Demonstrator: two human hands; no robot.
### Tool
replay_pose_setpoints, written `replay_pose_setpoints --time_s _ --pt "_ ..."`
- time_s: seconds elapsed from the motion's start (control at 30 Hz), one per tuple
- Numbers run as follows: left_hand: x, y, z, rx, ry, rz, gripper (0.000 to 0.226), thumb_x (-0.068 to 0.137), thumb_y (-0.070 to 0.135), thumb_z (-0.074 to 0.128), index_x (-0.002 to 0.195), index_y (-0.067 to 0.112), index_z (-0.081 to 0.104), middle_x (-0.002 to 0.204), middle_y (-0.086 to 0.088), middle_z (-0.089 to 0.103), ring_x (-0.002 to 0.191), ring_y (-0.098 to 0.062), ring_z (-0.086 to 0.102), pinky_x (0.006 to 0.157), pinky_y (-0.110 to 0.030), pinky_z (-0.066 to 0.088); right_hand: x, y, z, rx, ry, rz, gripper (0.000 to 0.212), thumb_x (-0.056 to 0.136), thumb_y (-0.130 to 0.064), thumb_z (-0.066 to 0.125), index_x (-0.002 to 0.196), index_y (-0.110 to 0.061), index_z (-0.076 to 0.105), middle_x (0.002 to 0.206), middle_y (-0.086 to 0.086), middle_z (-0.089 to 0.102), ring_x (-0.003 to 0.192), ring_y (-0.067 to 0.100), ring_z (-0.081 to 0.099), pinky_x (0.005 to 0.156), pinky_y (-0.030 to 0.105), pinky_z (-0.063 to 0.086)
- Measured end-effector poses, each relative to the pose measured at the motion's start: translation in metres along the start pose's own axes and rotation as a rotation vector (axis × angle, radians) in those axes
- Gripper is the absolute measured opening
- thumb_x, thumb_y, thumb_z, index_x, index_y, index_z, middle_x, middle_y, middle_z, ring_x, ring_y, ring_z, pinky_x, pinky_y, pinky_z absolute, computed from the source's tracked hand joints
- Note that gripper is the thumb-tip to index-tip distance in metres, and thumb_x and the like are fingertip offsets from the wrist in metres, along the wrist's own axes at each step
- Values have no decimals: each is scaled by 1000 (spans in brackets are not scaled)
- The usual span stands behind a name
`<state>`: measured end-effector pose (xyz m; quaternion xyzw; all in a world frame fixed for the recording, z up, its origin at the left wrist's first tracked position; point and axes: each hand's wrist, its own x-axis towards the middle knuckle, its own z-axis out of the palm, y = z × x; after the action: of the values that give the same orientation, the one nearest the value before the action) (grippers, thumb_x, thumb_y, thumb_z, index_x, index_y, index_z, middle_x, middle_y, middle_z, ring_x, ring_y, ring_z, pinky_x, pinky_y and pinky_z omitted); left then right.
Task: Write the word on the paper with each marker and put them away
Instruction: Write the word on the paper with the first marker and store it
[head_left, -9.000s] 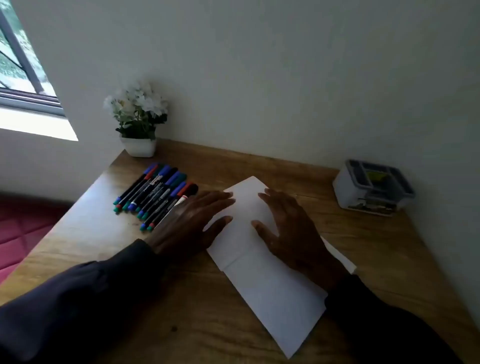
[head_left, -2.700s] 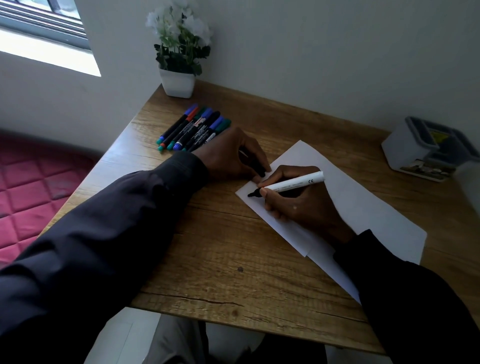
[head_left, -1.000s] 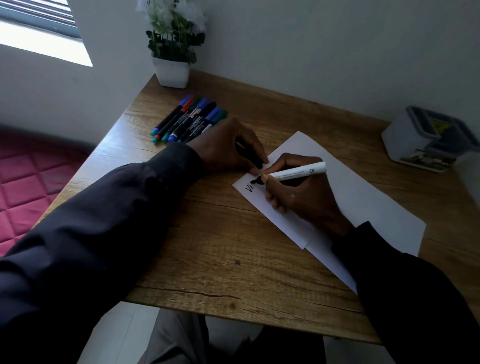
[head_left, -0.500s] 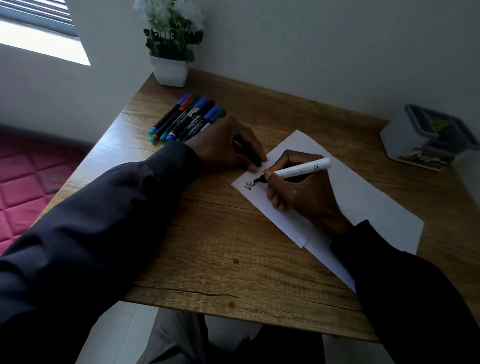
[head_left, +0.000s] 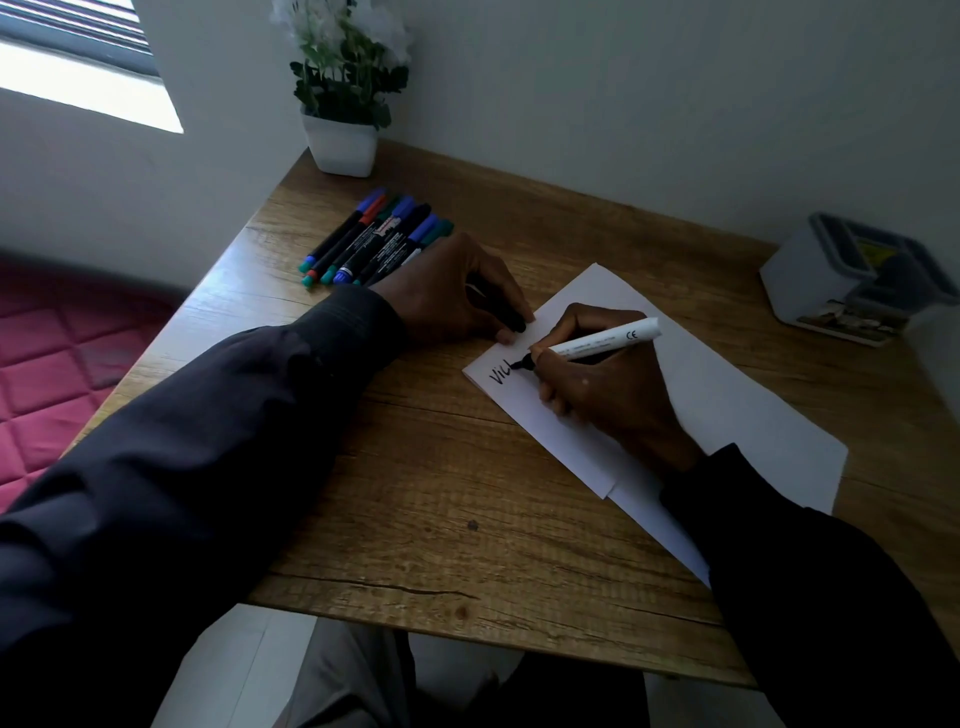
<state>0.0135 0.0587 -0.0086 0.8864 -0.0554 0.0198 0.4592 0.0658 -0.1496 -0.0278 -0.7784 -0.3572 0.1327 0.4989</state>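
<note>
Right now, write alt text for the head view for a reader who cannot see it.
A right hand writes with a black-tipped white marker on paper on a wooden table; a few letters are down. The left hand holds a black cap at the paper's edge, with a row of capped markers beyond it.

The white paper (head_left: 737, 400) lies flat on the desk, its long axis running from 10 to 4 o'clock. A second layer's edge shows along its 7 o'clock side. Black letters, roughly "Vil", sit by its 9 o'clock corner.

The right hand (head_left: 613, 400) grips an uncapped white marker (head_left: 597, 343). Its black tip touches the paper just after the letters and points to 9 o'clock, with the tail toward 3 o'clock.

Its black cap (head_left: 508, 318) is held in the left hand (head_left: 447, 291), at 11 o'clock from the tip and at the paper's edge.

At 10 o'clock from the paper is a tight row of capped dark markers (head_left: 374, 239). Their blue, red, green and black caps point to 1 o'clock.
</note>
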Motion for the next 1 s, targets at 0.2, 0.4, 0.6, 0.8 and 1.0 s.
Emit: replay_pose_setpoints --time_s 0.2,0.4,0.6,0.8,1.0 --pt "0 1 -1 4 0 -9 25 81 9 75 97 26 70 104 15 66 103 7 60 80 -3 47 -4 -3 0 73 39 -26 13 92 -9 73 86 0 67 64 6 70 49 13 66 44 20 50" --pt "0 0 -1 7 -1 -9 25 81 8 74 97 27 70 106 14 67 103 6 61 79 -3 47 -3 -1 -1 47 14 -98 14 91 -8 74 85 3 68 65 5 70 49 12 67 45 17 49" --pt "0 -1 -1 16 5 -5 25 81 8 75 97 26 70 104 15 67 100 10 61 79 -3 47 0 2 0 50 51 -53 14 92 -12 74 86 0 69 65 6 70 49 15 67 43 21 50" --pt "1 -2 0 -4 9 -14 24 81 8 75 99 23 72 104 11 70 99 5 64 81 -7 50 1 4 -1 55 60 -8 16 91 -12 75 84 0 68 63 4 70 47 13 66 43 19 49" --pt "2 -2 -1 -4 10 -37 24 81 7 75 100 22 72 104 11 70 98 6 64 80 -6 49 2 7 0 38 85 -23 17 92 -17 74 83 -4 68 62 2 70 48 14 66 43 22 51"
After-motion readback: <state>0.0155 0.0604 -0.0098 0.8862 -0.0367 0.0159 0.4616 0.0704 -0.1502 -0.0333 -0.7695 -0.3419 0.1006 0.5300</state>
